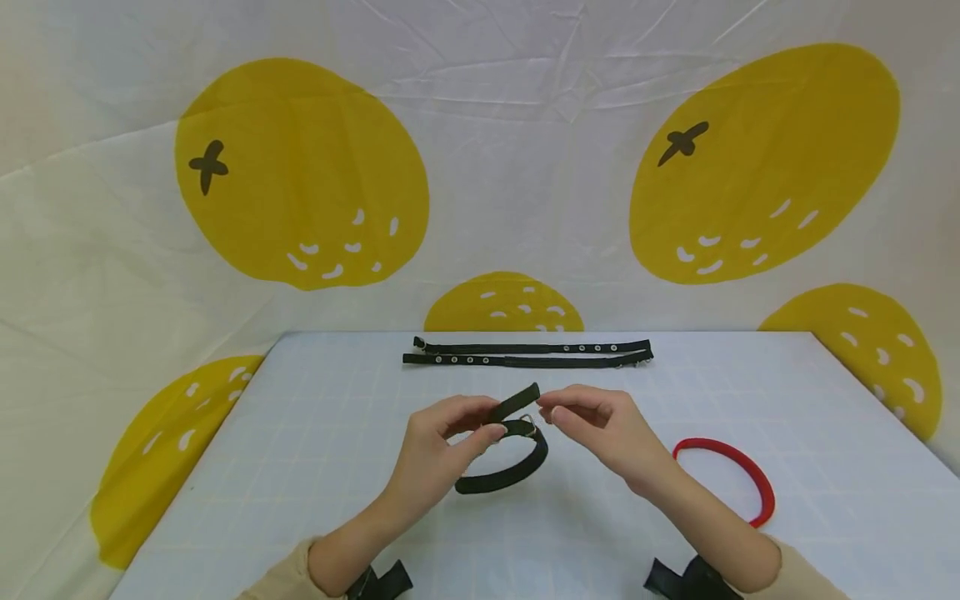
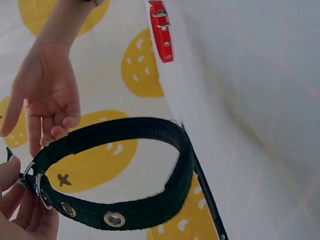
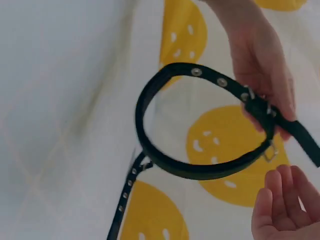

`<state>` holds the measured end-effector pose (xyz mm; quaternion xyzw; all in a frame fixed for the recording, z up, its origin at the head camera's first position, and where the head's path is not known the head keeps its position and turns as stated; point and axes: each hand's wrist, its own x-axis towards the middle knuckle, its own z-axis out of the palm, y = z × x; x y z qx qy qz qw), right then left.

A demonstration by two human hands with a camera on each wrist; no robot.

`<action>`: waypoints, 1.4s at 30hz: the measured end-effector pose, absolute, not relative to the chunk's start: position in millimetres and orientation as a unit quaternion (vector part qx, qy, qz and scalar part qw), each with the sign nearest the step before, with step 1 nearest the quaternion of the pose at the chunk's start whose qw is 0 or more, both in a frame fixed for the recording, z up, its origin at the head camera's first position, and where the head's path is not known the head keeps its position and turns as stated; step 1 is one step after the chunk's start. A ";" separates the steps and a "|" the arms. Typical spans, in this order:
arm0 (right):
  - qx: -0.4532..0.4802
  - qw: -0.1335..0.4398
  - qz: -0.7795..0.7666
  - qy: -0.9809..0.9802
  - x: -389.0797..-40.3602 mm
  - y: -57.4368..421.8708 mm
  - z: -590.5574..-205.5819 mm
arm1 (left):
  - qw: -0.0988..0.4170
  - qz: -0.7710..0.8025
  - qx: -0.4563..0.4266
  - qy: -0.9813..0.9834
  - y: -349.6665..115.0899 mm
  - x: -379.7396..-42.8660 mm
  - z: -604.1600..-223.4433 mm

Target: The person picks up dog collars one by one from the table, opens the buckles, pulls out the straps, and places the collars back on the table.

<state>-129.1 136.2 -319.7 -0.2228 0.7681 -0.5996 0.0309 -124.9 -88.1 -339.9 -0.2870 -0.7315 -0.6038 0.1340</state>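
The dark green collar (image 1: 498,482) hangs as a loop above the middle of the counter (image 1: 285,467), with the left grip (image 1: 437,433) at its 10 o'clock, thumb and fingers pinched on the band beside the buckle (image 3: 257,105); the loose tail (image 1: 517,402) juts toward 2 o'clock in the head view, where the right grip (image 1: 600,425) waits with bent, relaxed fingers, parted from the collar by a small gap in the right wrist view and holding nothing; 2 dark straps (image 1: 517,349) lie at 12 o'clock near the far edge, and a red collar (image 1: 766,497) rests at about 3 o'clock, partly behind the right forearm; the likeliest trouble, I judge, is the loop swinging or dropping, since only 1 grip carries it, and close to the buckle at that; the tail looks short, so right fingertips could miss it or catch the hanging metal ring instead; tugging the tail while the left pinch is loose could twist the band or slip the buckle, and an eyelet (image 2: 114,219) could then sit off the prong; a low sweep of the right forearm might also nudge the red collar.
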 end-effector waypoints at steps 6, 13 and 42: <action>-0.166 0.056 -0.620 0.765 -131.2 124.7 -314.6 | 0.171 -0.550 -0.349 -0.739 -82.6 -134.2 -348.9; -0.135 0.058 -0.682 0.716 -134.1 120.7 -317.6 | 0.180 -0.467 -0.346 -0.793 -80.1 -138.6 -356.9; -0.150 0.091 -0.764 0.621 -139.8 144.1 -316.2 | 0.215 -0.404 -0.356 -0.815 -87.0 -142.3 -361.2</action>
